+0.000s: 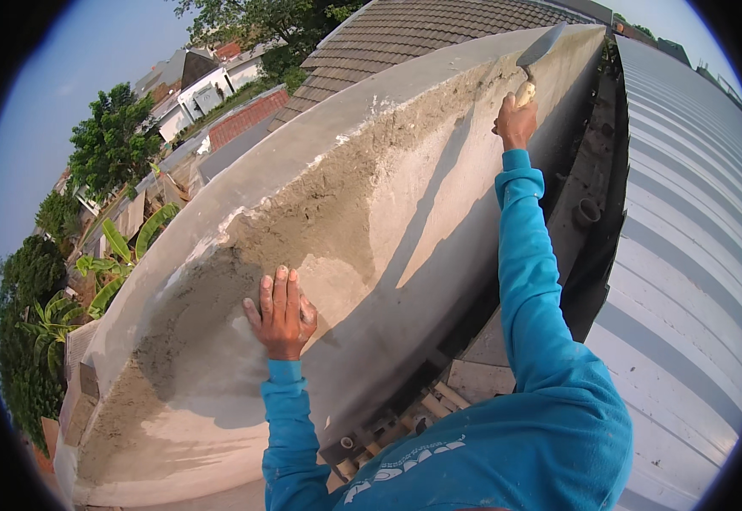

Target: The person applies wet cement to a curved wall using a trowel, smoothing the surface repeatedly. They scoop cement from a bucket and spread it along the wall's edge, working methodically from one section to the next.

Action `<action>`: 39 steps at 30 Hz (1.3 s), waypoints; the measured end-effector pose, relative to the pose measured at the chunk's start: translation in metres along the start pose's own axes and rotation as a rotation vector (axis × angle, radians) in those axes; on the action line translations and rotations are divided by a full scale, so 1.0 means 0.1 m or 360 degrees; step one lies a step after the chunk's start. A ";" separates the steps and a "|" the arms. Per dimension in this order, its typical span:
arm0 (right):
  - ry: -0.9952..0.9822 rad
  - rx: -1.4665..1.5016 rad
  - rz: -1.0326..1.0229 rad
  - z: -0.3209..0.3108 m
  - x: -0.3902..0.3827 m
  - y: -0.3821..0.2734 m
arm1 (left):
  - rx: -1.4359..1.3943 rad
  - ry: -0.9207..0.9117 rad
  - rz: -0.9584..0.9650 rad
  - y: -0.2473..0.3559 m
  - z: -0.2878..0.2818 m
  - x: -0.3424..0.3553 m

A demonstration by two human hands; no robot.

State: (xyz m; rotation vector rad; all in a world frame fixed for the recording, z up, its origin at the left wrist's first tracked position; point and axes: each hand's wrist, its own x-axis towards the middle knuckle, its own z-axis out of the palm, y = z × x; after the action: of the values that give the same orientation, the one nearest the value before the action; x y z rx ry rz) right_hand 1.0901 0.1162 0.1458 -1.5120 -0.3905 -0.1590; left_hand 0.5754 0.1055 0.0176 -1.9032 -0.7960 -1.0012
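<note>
My left hand lies against the face of a rendered wall, its fingers stretched out and holding nothing. Just above the fingertips runs a band of darker, rough mortar below the wall's pale top edge. Farther off and to the right, my right hand is wrapped around the light handle of a pointing trowel. The trowel's grey metal blade points up and to the right, level with the wall's top edge. Whether the blade touches the wall I cannot tell.
A corrugated metal roof slopes along the right side. Between it and the wall is a dark narrow gap with a round pot-like object. Bamboo poles lie below me. Beyond the wall stand a tiled roof, trees and houses.
</note>
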 end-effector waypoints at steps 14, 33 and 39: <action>-0.0213 -0.0302 0.0025 0.15 0.24 0.62 | -0.0012 -0.0003 -0.0020 0.10 0.02 0.10; 0.0100 -0.0087 -0.0191 -0.01 -0.28 0.24 | 0.0009 -0.0013 -0.0012 0.06 0.02 0.08; -0.0169 -0.0106 0.0024 -0.05 -0.36 0.09 | 0.0025 -0.0002 -0.0030 0.03 -0.01 0.02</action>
State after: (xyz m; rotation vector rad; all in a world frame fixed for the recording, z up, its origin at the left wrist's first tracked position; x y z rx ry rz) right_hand 1.0604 0.1069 0.1249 -1.5929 -0.4622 -0.0803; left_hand 0.5781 0.1036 0.0190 -1.8866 -0.8216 -1.0025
